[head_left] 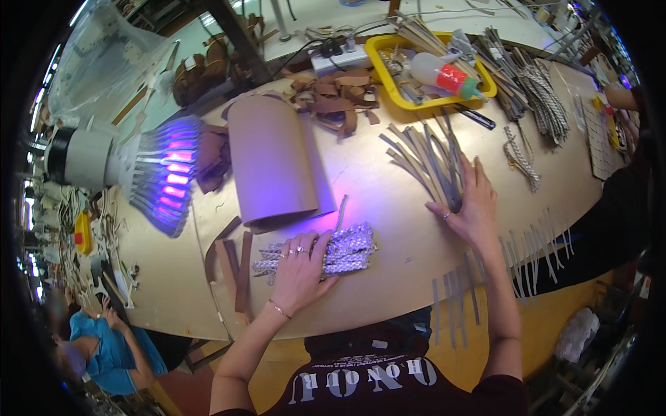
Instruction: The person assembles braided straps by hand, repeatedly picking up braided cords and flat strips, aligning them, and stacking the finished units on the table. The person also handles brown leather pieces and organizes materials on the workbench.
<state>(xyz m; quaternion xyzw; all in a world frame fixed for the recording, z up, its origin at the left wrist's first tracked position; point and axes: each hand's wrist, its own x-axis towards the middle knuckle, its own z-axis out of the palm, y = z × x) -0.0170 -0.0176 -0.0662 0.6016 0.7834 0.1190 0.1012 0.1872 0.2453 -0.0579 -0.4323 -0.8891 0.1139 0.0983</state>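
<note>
My left hand [300, 274] lies over a bundle of short silvery-grey braided cords [350, 249], its fingers curled round the left part. A loose cord end sticks up from the bundle. To the right, my right hand [474, 208] closes round the near end of a fan of thin flat strips [430, 166], beige and grey, with the thumb on their left side and the fingers along their right. The strips spread away from me across the table. A rolled tan sheet [274, 156] stands just beyond my left hand.
A lamp [163, 173] glows purple at the left. Beyond are brown leather scraps [340, 100], a yellow tray [395, 93] holding a squeeze bottle [444, 75], a black pen-like tool [475, 116] and braided cords [544, 97]. Strips [454, 305] hang off the near edge. A person [104, 347] sits lower left.
</note>
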